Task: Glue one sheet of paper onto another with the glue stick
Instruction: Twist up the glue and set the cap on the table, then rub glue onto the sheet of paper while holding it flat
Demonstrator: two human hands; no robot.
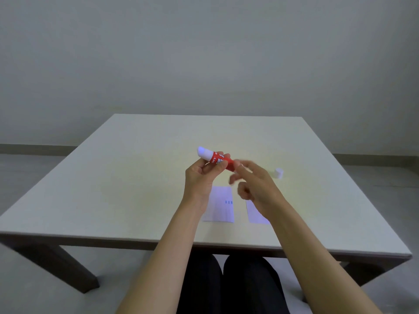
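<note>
Pale table [136,177]: left hand [199,177] grips uncapped glue stick [217,158]; right hand [254,182], loosely open, holds nothing. Over-twisted glue may snap.

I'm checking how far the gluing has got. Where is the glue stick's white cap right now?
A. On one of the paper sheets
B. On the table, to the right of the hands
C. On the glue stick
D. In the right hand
B: the white cap sits alone on the table, right of both hands, while the left hand holds the uncapped glue stick.
</note>
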